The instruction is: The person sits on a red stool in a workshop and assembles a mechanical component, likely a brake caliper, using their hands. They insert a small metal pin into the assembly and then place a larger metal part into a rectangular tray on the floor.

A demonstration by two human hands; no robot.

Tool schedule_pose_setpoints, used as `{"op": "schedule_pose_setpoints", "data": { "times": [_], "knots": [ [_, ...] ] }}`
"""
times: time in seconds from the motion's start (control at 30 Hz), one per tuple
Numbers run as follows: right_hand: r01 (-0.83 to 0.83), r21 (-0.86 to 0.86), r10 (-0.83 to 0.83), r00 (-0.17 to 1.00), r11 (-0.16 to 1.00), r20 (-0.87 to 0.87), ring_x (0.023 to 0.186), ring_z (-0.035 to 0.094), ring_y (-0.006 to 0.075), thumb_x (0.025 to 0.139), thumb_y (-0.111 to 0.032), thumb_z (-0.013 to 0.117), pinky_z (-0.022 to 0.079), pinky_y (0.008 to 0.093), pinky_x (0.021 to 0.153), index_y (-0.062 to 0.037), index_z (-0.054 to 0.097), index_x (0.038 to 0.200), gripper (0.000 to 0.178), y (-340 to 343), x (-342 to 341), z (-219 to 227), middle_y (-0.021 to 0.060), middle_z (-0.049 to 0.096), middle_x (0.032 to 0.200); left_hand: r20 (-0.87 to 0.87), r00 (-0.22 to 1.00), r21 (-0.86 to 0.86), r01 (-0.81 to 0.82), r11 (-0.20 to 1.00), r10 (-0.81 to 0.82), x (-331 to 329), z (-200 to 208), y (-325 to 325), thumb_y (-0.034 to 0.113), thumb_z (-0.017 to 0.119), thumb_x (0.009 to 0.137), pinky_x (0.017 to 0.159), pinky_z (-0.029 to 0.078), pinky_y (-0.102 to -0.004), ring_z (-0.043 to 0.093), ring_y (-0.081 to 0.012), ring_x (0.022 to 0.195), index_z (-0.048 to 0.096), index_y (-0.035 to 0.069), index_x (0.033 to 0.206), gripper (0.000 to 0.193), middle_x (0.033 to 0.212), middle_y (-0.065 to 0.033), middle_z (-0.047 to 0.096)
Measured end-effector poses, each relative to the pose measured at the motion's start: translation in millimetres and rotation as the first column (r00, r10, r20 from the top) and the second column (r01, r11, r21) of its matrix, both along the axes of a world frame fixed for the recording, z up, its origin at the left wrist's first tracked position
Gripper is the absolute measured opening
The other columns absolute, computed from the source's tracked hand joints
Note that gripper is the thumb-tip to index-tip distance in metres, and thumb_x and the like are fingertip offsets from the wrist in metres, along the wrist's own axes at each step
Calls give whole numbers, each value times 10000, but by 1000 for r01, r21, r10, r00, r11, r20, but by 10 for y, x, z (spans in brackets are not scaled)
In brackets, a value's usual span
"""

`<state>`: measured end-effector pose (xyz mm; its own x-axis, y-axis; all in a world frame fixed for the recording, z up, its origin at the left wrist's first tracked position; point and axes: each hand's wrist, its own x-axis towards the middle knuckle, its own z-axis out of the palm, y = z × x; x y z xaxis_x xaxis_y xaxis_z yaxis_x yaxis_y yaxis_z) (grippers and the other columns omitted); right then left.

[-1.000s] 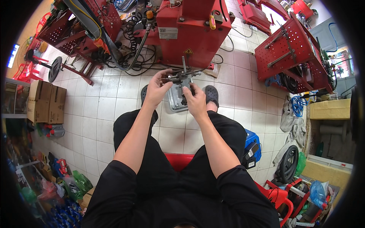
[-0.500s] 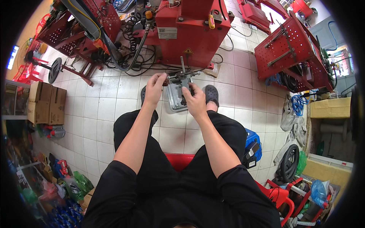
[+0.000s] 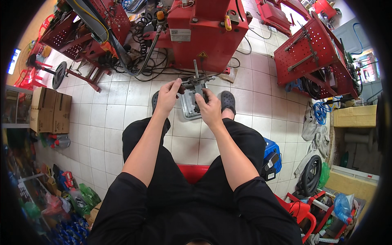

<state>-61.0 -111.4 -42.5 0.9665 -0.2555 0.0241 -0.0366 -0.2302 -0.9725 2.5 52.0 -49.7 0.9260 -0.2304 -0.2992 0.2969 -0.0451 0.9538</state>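
Metal part with upright rod (image 3: 198,85) hiding tray's (image 3: 187,108) far edge. Right hand (image 3: 209,106) grasping its near end. Left hand (image 3: 168,96) curling beside its left end; cannot tell if gripping.

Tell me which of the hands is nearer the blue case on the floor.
Right. The right hand is ahead and left of the blue case; the left hand is farther left.

A workshop, judging by its red machine (image 3: 206,36), perforated stand (image 3: 292,53) and coiled hose (image 3: 142,37).
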Motion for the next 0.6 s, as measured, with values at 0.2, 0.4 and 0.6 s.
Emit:
{"op": "schedule_pose_setpoints", "data": {
  "times": [0.2, 0.4, 0.6],
  "knots": [
    [16, -2, -16, 999, 1000, -34, 682, 608, 204, 815, -322, 612, 466, 312, 640, 35, 601, 1031, 417, -34, -3, -15, 156, 634, 774, 109, 975, -187, -172, 967, 194, -109, 194, -150, 362, 540, 908, 644, 407, -239, 585, -105, 778, 612, 56, 955, 317, 842, -10, 615],
    [13, 3, -13, 1000, 1000, -5, 701, 603, 186, 816, -324, 615, 466, 306, 652, 50, 596, 1034, 433, -4, -2, -11, 146, 637, 785, 75, 996, -88, -43, 995, 50, -40, 66, -62, 281, 553, 902, 648, 404, -223, 580, -100, 809, 578, 62, 1060, 271, 940, -15, 604],
    [10, 139, -7, 1000, 990, -22, 674, 548, 123, 844, -306, 604, 447, 276, 619, 69, 586, 1046, 426, -25, 24, -133, 87, 616, 747, 117, 983, -102, -127, 987, 139, -92, 155, -147, 309, 558, 905, 617, 393, -217, 576, -79, 764, 613, 66, 968, 257, 854, 2, 617]
  ]
}}
